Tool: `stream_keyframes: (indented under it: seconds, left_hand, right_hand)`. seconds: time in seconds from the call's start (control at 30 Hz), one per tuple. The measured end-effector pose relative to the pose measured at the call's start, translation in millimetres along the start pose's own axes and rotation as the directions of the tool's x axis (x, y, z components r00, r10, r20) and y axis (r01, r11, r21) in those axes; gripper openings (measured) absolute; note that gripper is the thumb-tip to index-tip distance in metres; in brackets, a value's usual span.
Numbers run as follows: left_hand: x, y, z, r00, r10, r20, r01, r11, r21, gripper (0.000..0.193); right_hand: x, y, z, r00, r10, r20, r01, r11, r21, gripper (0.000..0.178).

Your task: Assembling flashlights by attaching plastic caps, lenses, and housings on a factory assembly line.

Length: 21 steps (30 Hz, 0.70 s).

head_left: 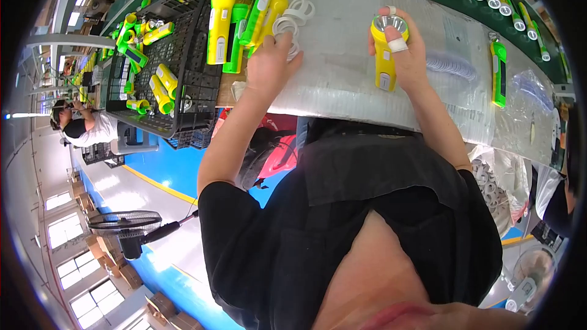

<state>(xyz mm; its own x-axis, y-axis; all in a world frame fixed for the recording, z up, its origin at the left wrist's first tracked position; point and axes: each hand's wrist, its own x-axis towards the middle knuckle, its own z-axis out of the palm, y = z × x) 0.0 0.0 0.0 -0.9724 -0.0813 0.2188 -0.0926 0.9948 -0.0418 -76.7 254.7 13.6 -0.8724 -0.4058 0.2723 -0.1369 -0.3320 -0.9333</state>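
Observation:
My right hand (pixel 411 58) is wrapped round a yellow flashlight (pixel 384 68), held upright above the work surface. Its wide silver reflector faces up, and pale wraps cover some of my fingertips. To the left, my left hand (pixel 268 67) reaches into a small heap of white plastic rings (pixel 299 10). Thumb and forefinger close on one ring (pixel 293 51) at the heap's near side. Just beyond that hand, several yellow and green flashlights stand or lean together, among them a yellow one (pixel 220 27) and a green one (pixel 259 12).
A black crate (pixel 202 67) of flashlight parts stands at the left. Stacked clear lens discs (pixel 451 66) lie on the plastic-covered board (pixel 342 85), right of my right hand. Farther right is a green flashlight (pixel 499 74). More flashlights (pixel 493 1) line the far right.

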Motion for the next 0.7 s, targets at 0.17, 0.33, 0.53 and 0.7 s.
stream_keyframes:
  seconds: [0.17, 0.33, 0.53, 0.7]
  left_hand:
    - [23.7, 48.0, -18.2, 0.980, -0.070, -0.186, -0.159, 0.290, -0.944, 0.034]
    - [41.3, 93.3, -62.7, 0.917, 0.140, -0.373, -0.387, 0.089, -0.918, 0.028]
    - [45.3, 91.9, -68.9, 0.820, 0.298, -0.489, -0.572, 0.453, -0.683, 0.036]
    - [44.0, 96.1, -77.1, 0.823, 0.359, -0.440, -0.567, 0.472, -0.675, 0.039]
  right_hand:
    - [-6.6, -3.7, 4.7, 0.998, -0.061, 0.014, 0.061, 0.998, 0.019, 0.036]
    - [-9.6, -2.6, 3.3, 0.998, -0.039, -0.045, 0.042, 0.997, 0.061, 0.035]
    - [-11.6, 1.0, -4.1, 0.986, -0.148, 0.074, 0.146, 0.989, 0.032, 0.038]
    - [-9.0, -10.3, -11.3, 0.972, -0.235, 0.013, 0.233, 0.968, 0.095, 0.038]
